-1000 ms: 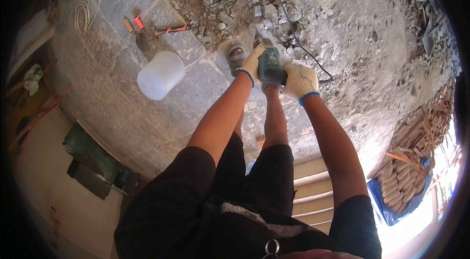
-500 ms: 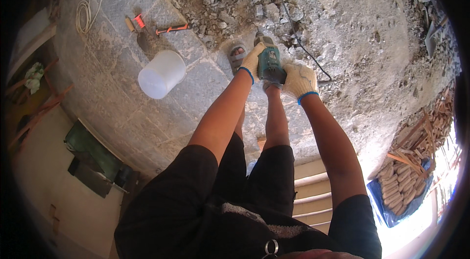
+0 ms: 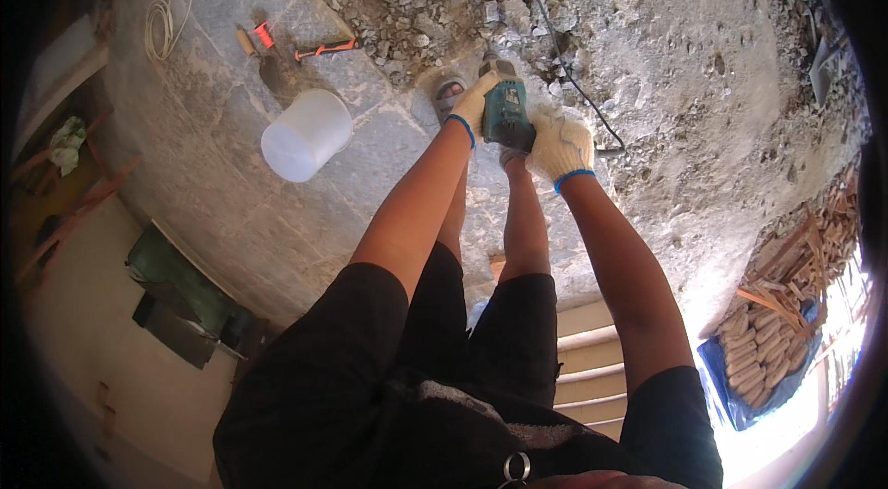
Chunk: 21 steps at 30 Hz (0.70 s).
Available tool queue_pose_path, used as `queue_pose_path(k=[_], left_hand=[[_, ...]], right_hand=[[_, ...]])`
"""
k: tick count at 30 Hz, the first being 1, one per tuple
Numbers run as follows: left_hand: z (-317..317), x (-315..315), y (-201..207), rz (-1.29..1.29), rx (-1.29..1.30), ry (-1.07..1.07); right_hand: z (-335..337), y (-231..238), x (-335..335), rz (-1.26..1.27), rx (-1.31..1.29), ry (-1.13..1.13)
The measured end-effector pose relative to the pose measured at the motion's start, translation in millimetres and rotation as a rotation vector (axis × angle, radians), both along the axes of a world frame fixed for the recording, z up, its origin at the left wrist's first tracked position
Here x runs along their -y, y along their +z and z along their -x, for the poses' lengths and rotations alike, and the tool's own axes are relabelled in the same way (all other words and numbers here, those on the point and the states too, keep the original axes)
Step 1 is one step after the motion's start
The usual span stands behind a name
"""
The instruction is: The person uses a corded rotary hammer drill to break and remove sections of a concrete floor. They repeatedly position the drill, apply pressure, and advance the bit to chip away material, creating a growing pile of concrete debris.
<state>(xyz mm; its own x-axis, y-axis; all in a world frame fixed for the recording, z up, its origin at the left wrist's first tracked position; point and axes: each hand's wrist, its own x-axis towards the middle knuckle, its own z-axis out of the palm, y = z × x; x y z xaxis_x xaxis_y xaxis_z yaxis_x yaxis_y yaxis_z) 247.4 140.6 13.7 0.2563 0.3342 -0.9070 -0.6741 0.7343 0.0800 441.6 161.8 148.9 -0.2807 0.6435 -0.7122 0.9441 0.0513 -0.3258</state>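
A teal demolition hammer (image 3: 507, 113) points away from me, its front end down at the edge of the broken concrete (image 3: 433, 15). My left hand (image 3: 473, 107), in a cream knit glove with a blue cuff, is closed round the tool's left side near its front. On the rear right my right hand (image 3: 561, 148), gloved alike, grips the handle, which the glove mostly hides. A black power cord (image 3: 555, 45) runs from beside my right hand up over the rubble. The bit's tip is hard to make out against the debris.
My sandalled foot (image 3: 450, 93) stands just left of the tool. A white bucket (image 3: 306, 136) lies further left, near an orange-and-black hammer (image 3: 327, 49), a trowel (image 3: 271, 73) and a red string reel (image 3: 265, 35). Stacked sacks (image 3: 760, 350) and scrap wood (image 3: 797, 258) lie at right; steps (image 3: 592, 359) are behind me.
The demolition hammer and both hands have shifted slightly left and away from me. Both hands keep their hold on it.
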Motion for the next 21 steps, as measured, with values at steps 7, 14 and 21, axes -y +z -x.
queue_pose_path(k=[7,14,21], left_hand=[[-20,-20,-20,0.019,-0.066,-0.062],[-51,-70,-27,-0.042,0.043,-0.031],[-62,-28,22,-0.088,-0.026,-0.084]], right_hand=[[-13,-6,-4,0.054,0.035,-0.111],[-33,17,-37,-0.109,0.042,-0.204],[-39,50,0,-0.094,0.103,-0.145]])
